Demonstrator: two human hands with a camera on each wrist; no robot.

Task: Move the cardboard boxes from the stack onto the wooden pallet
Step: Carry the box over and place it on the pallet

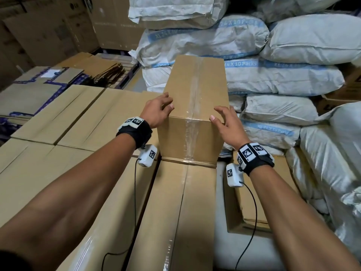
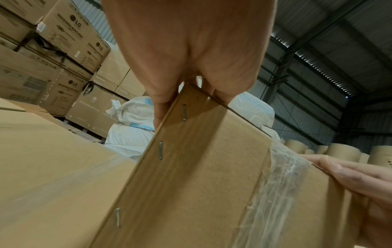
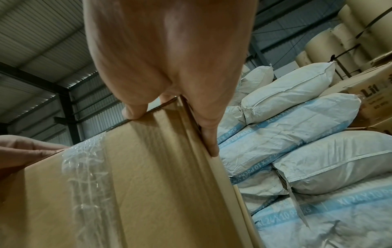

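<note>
Cardboard box, sealed with clear tape, sits on top of a layer of flat boxes, beside stacked white sacks. Left hand grips its near left top corner with curled fingers; right hand grips the near right corner likewise.

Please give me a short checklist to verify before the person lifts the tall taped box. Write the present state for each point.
1. Left hand holds the near left corner of the tall brown cardboard box with clear tape: ok.
2. Right hand holds its near right corner: ok.
3. Tape seam closed on top: ok.
4. Box stands upright on the flat brown carton below: ok.
5. White woven sacks close on the right, little side room: not ok.
6. Wooden pallet in sight: cannot tell.
</note>
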